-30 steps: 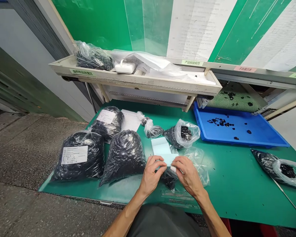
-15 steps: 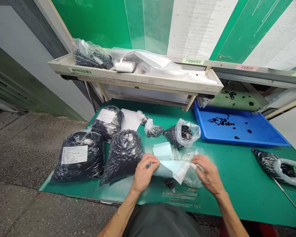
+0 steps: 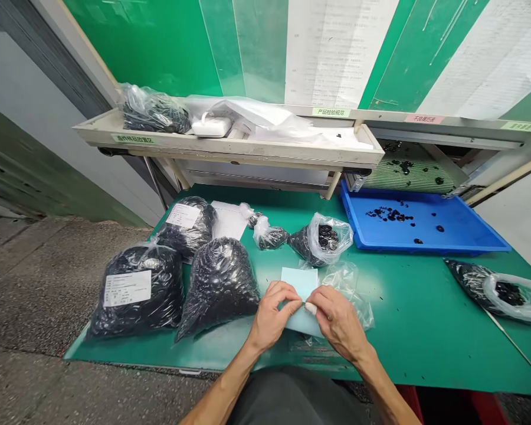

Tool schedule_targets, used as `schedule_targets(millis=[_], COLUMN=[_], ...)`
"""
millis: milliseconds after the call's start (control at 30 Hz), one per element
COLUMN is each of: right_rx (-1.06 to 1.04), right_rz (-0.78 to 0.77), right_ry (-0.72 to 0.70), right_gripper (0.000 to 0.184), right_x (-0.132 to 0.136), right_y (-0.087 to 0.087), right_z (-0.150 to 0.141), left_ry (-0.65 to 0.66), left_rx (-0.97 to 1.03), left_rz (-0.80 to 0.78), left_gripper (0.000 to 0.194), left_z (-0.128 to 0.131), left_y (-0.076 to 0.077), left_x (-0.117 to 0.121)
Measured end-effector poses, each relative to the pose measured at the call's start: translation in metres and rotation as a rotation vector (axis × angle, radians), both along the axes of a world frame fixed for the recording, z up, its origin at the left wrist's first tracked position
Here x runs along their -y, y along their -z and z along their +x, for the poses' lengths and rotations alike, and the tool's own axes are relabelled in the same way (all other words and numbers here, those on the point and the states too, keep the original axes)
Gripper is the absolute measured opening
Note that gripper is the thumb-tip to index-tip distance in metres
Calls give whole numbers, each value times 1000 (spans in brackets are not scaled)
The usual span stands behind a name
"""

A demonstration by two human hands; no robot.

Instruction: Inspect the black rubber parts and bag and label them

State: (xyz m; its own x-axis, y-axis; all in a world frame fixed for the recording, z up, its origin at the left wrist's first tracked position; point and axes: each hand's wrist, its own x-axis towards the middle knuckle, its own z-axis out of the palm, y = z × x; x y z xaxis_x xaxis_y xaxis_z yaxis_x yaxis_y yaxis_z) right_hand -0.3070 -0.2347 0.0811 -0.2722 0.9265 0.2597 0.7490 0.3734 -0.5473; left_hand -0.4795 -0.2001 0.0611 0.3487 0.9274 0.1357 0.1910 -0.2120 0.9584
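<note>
Green tabletop (image 3: 411, 330) below, pale-blue paper (image 3: 305, 323) pinched between both hands (image 3: 269, 319).

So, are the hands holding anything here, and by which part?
Yes: a pale blue sheet, apparently pinched at its far edge between the fingertips of the left hand and right hand; the fingers hide the exact grip.

Two bare forearms reach forward from the bottom edge, slanting inward. The left hand (image 3: 275, 313) and right hand (image 3: 336, 319) nearly meet, backs up, fingers curled, each thumb pressed toward its index finger in a pinching grip; a whitish covering wraps the right thumb.
</note>
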Motion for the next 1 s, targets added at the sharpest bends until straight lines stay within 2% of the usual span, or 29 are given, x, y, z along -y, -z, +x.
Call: schedule_targets(millis=[67,200,233,400,500,567,633,700,733,867,933,1000], right_rx=[2,-42,-38,-8,-36,-105,-183,-224,-236,-370,-407,-361], right_rz=[-5,-5,-9,-24,-53,-44,11,15,-33,-274,-239,-145], right_ry=[7,119,129,52,27,47,173,283,288,169,188,235], right_gripper=[22,23,23,24,23,20,17,18,19,25,37,36], right_x=[4,10,10,4,2,2,3,5,7,12,11,8], right_y=[4,4,3,-1,0,2,3,4,4,11,17,21], right_z=[11,35,37,19,20,34,54,67,69,50,38,31], left_ry=[8,-271,-295,-10,40,1,-86,-165,-192,-258,-256,-242], left_rx=[43,155,172,191,75,53,75,119,153,327,371,384], left_rz=[-85,-207,-203,-128,-106,-87,-99,-167,-217,-426,-498,-537], left_gripper=[13,20,22,27,18,21,22,24,25,27,28,31], left_z=[-6,-25,-27,-7,1,-2,-7,-10,-10,-4,-1,-1], left_y=[1,4,5,2,-1,-2,-2,1,2,8,10,11], left_x=[-3,-14,-15,-7,-2,-3,-7,-12,-15,-23,-25,-27])
